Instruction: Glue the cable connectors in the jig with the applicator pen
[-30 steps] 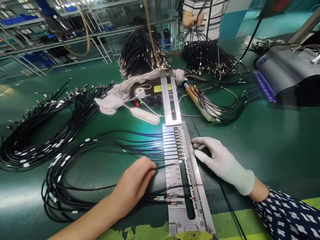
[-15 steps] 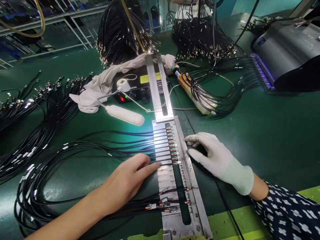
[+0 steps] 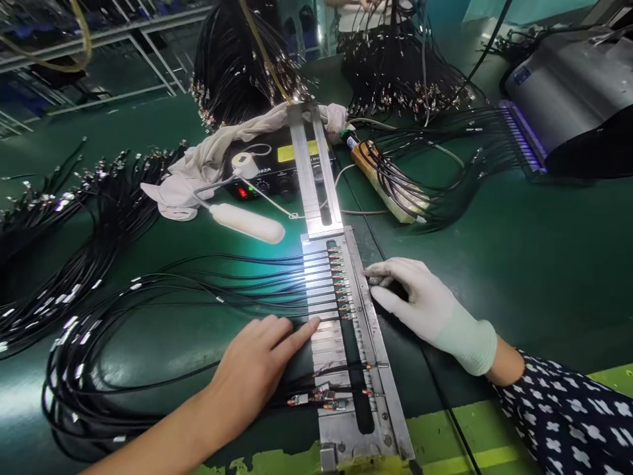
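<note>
A long slotted metal fixture (image 3: 329,356) lies on the green table. Several black cables (image 3: 321,284) run across its upper part, their small connector ends (image 3: 341,280) lined up along the slot. My bare left hand (image 3: 257,359) is beside the fixture's left edge, thumb stretched onto it at the lowest cable in the row. Its other fingers are bent down over the cables, tips hidden. My right hand (image 3: 420,303), in a white glove, rests against the fixture's right edge with thumb and fingers apart. Nearer me, loose connectors (image 3: 324,398) lie across the fixture.
A white lamp (image 3: 250,223) glows beyond the fixture, before a black control box (image 3: 271,181) draped with cloth. Cable bundles (image 3: 113,191) lie left and hang (image 3: 237,66) behind. At right stands a grey machine (image 3: 573,99) with purple light. A taped cable bunch (image 3: 388,185) lies nearby.
My left hand's fingers have straightened slightly, with the thumb staying at the lowest cable in the row. My right hand stays at the fixture's edge. The view has shifted a little.
</note>
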